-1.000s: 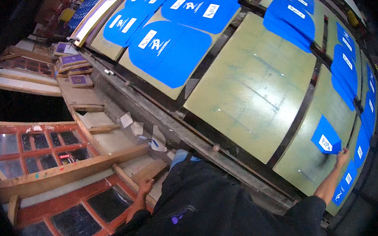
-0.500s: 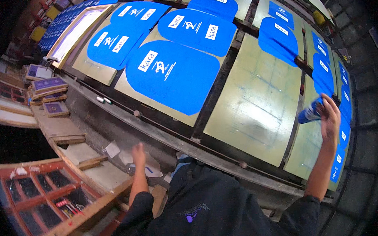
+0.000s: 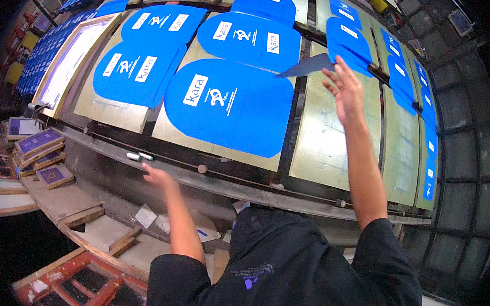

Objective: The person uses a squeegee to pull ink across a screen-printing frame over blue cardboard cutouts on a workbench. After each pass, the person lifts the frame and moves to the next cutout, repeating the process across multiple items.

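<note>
My right hand (image 3: pixel 344 92) is raised over a bare olive-coloured board (image 3: pixel 336 152), fingers spread. At its fingertips a dark, pointed, flat piece (image 3: pixel 309 66), which looks like cloth, is in the air; whether the fingertips still touch it is unclear. Below and left of that piece lies a bright blue printed cloth panel (image 3: pixel 253 110) with one rounded end, flat on its board. My left hand (image 3: pixel 160 176) hovers by the table's near edge, empty, with fingers extended. Close to it on the ledge are two small white bottle- or marker-like items (image 3: pixel 137 156).
More blue printed panels (image 3: pixel 131 73) cover boards across the long table. At its left end leans a wooden-framed screen (image 3: pixel 71 60). Stacked small frames (image 3: pixel 40 147) stand on a wooden shelf at left, above a red-brown wooden grid frame (image 3: pixel 84 295). A dark paned wall (image 3: pixel 465 137) runs along the right.
My right hand has swung left and away from me; the dark blue folded piece it gripped is now spread flat at its loosened fingertips. My left hand has risen toward the table edge. The view has turned.
</note>
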### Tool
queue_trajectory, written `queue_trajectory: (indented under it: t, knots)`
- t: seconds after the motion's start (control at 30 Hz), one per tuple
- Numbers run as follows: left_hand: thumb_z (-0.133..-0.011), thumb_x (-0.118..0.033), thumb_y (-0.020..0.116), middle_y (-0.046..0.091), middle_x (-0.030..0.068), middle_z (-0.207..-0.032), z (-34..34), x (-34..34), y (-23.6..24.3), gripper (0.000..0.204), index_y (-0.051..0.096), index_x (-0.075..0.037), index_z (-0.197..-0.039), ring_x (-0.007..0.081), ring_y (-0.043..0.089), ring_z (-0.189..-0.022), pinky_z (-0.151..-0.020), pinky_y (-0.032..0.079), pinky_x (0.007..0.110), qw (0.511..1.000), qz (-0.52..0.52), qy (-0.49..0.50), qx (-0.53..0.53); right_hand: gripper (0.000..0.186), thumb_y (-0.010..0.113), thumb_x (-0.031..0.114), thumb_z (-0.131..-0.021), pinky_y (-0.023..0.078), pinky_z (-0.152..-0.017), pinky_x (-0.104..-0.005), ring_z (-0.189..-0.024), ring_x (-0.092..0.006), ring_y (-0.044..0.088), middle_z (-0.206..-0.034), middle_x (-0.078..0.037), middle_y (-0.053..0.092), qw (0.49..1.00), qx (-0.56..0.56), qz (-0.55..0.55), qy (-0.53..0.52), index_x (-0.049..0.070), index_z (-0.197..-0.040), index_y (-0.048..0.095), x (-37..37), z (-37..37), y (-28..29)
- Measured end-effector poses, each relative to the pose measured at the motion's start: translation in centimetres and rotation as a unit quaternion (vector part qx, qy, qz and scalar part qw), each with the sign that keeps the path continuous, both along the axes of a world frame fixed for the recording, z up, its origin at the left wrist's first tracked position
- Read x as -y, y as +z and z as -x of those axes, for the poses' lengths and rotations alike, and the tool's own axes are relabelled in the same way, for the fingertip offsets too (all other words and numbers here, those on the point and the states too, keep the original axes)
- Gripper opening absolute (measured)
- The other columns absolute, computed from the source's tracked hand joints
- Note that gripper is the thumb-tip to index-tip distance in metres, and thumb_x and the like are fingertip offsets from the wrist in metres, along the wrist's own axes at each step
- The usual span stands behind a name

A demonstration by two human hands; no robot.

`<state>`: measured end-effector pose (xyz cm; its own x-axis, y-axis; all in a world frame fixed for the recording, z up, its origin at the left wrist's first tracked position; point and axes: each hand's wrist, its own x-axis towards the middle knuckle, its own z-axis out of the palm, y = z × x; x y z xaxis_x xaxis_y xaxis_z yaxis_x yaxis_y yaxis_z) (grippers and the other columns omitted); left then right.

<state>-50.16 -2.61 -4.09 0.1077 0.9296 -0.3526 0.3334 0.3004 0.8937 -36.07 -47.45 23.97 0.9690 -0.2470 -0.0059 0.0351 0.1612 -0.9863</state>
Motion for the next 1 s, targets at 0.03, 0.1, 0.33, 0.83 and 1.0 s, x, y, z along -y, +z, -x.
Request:
queue_trajectory:
  t: [0.03,0.1,0.33,0.83,1.0]
  knots:
    - [-0.097,-0.065,0.041,0.041,0.0371,-0.145,0.1,0.1,0.1,0.093,0.034,0.015,-0.144,0.0475,0.045,-0.133,-0.113,0.034,0.051,1.0,0.005,0.0,-0.022,0.056,0.067,0.019,-0.095,0.055,-0.083,-0.0347,-0.107,-0.02,0.065,-0.132,-0.011,0.061,1.0,0.028,0.003,0.012,0.001,-0.145,0.048,-1.4,0.9,-0.9]
    - [-0.097,-0.065,0.042,0.041,0.0376,-0.144,0.2,0.0,0.3,0.093,0.034,0.015,-0.143,0.0478,0.046,-0.132,-0.113,0.034,0.052,0.999,0.022,-0.007,-0.046,0.063,0.066,0.023,-0.096,0.054,-0.085,-0.0342,-0.114,-0.0201,0.063,-0.143,-0.011,0.055,0.999,-0.015,0.037,0.008,0.003,-0.15,0.041,-4.5,3.0,-3.7]
    - [-0.089,-0.07,0.053,0.021,0.0345,-0.158,0.4,-1.3,0.5,0.109,0.017,0.011,-0.153,0.0438,0.034,-0.143,-0.117,0.03,0.049,0.994,0.082,-0.074,0.005,0.084,0.073,0.027,-0.091,0.052,-0.086,-0.0311,-0.104,-0.0186,0.061,-0.126,-0.013,0.063,0.973,-0.208,0.097,0.036,0.006,-0.157,0.026,-13.4,8.9,-17.0]
    - [-0.1,-0.051,0.051,0.051,0.0378,-0.134,-1.1,-1.5,-0.9,0.076,0.049,0.019,-0.129,0.0434,0.055,-0.121,-0.107,0.04,0.05,0.998,-0.048,-0.036,-0.019,0.099,0.076,0.04,-0.088,0.047,-0.105,-0.0403,-0.13,-0.0342,0.055,-0.144,-0.033,0.048,0.959,-0.204,0.122,0.154,-0.008,-0.154,0.021,-16.9,10.7,-20.5]
    - [-0.096,-0.063,0.047,0.048,0.0405,-0.137,-1.3,-1.4,-0.6,0.091,0.045,0.021,-0.133,0.0483,0.052,-0.125,-0.108,0.039,0.052,0.988,-0.016,-0.126,-0.087,0.078,0.075,0.041,-0.088,0.049,-0.101,-0.0416,-0.119,-0.0307,0.063,-0.131,-0.026,0.062,0.953,-0.187,0.102,0.214,-0.005,-0.144,0.045,-12.5,12.9,-18.5]
